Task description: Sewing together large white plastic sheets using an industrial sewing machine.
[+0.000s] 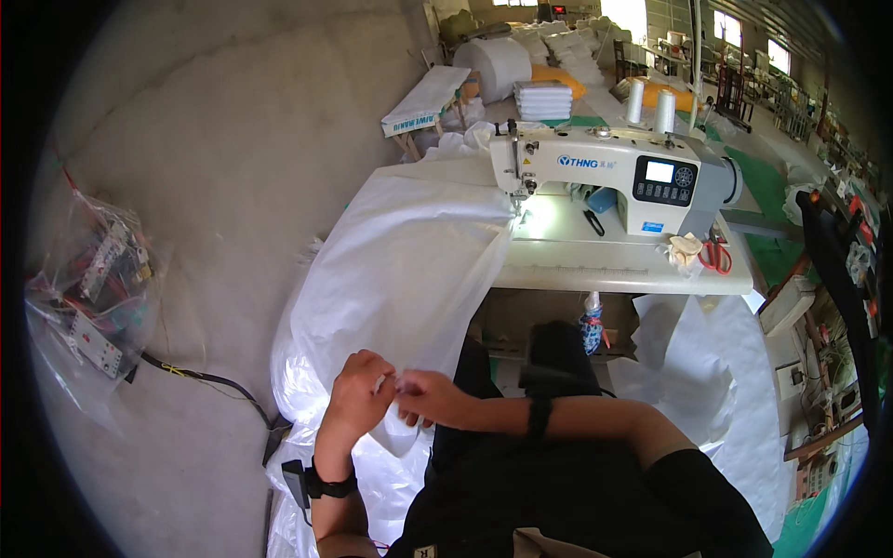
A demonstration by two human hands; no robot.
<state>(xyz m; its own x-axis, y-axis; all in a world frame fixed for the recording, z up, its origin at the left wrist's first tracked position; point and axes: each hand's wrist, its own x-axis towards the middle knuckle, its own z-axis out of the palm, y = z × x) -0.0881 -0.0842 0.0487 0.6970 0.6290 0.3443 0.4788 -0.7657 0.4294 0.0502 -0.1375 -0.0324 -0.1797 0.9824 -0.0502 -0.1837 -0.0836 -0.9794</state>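
A large, thin, translucent white sheet [372, 270] runs from under the needle of a white sewing machine [581, 172] down over the table's left edge to my lap. At its near edge, my left hand [358, 395] is closed with the fingertips pinched on the material. My right hand [434, 400] meets it from the right, its fingers curled and also closed on the sheet's edge. The two hands nearly touch, and the bit of sheet between the fingertips is mostly hidden. The machine's lamp lights the needle area.
On the table [595, 270] lie black thread snips [593, 223], red-handled scissors [715, 257] and a cream cloth scrap [685, 249]. Two white thread cones [665, 110] stand behind the machine. More white sheeting [684, 372] hangs at right. A clear plastic bag [98, 288] sits at left, near a black cable [219, 379].
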